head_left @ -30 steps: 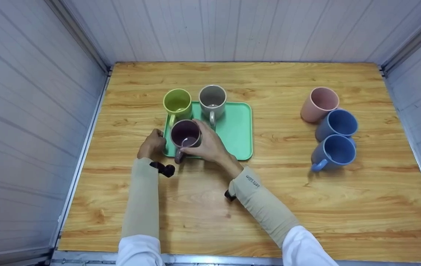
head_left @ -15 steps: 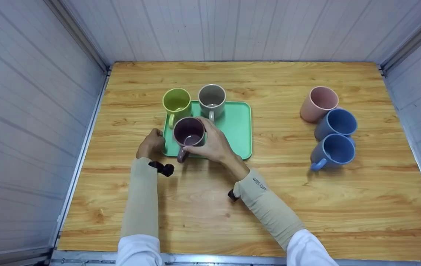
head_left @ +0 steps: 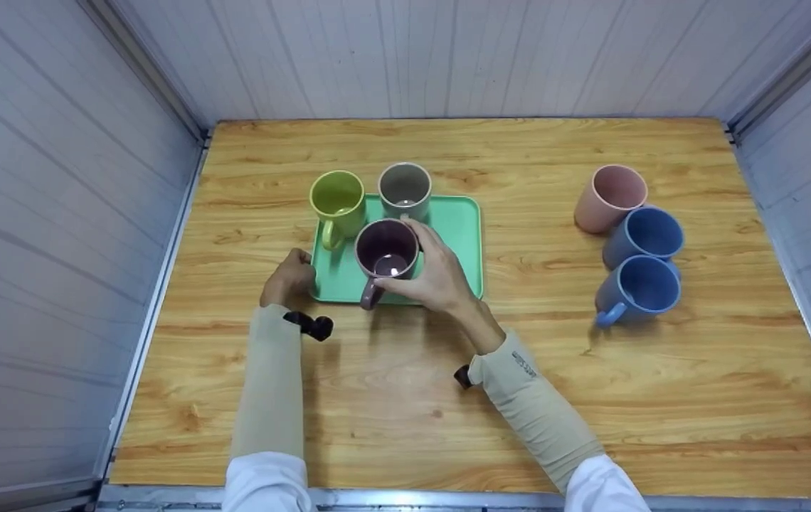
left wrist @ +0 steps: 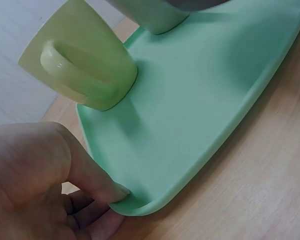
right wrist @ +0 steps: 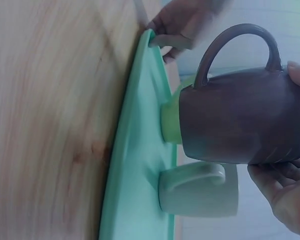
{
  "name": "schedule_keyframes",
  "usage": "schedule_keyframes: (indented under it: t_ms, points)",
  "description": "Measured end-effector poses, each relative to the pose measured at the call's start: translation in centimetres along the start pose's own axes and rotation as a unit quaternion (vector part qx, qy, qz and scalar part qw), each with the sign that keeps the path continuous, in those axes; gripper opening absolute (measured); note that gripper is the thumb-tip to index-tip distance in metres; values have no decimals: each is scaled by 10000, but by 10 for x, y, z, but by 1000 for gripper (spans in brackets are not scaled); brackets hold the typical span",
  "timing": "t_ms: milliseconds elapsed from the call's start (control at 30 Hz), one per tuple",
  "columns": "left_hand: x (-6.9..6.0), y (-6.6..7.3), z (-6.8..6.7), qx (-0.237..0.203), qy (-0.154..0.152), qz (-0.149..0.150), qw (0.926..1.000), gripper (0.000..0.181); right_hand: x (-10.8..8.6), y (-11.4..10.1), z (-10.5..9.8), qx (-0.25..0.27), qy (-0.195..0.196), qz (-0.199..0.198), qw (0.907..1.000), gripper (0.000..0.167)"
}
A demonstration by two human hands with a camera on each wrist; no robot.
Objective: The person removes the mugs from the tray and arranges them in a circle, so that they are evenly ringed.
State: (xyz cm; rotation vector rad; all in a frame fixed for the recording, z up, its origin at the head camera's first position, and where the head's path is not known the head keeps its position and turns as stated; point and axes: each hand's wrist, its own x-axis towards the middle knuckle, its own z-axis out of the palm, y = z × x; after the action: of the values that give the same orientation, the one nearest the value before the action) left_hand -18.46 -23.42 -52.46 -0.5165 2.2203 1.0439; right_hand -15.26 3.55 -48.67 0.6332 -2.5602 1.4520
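My right hand grips a dark purple mug near its rim, thumb on one side and fingers on the other. The right wrist view shows the mug held above the green tray, apart from it. With thumb on top and fingers beneath, my left hand pinches the near left corner of the tray. On the tray's far left stands a yellow-green mug, its handle towards me. Beside it on the tray is a grey mug, partly hidden by the right hand and purple mug in the head view.
To the right on the wooden table stand a pink mug and two blue mugs, close together. Pale panel walls enclose the table at the back and both sides.
My right hand has carried the purple mug rightward and slightly back, from the tray's left part towards its middle. The left hand keeps its place at the tray corner.
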Motion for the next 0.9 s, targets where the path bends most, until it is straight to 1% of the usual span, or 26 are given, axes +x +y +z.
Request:
schedule_keyframes:
  t_ms: [167,300,533,667,900]
  points:
    - [1,0,1,8,14,3,10000,42,-3,3,-10,-10,125,79,9999,96]
    - [1,-1,0,13,-2,28,10000,44,-8,7,-18,-67,187,165,9997,97]
    - [0,-4,0,-23,8,412,9991,44,-15,13,-31,-143,279,85,9995,95]
    - [1,-3,0,-35,18,339,9994,44,-18,17,-38,-175,354,134,9991,95]
    - [3,-3,1,-3,47,221,9997,43,-23,23,-50,-147,440,454,9979,95]
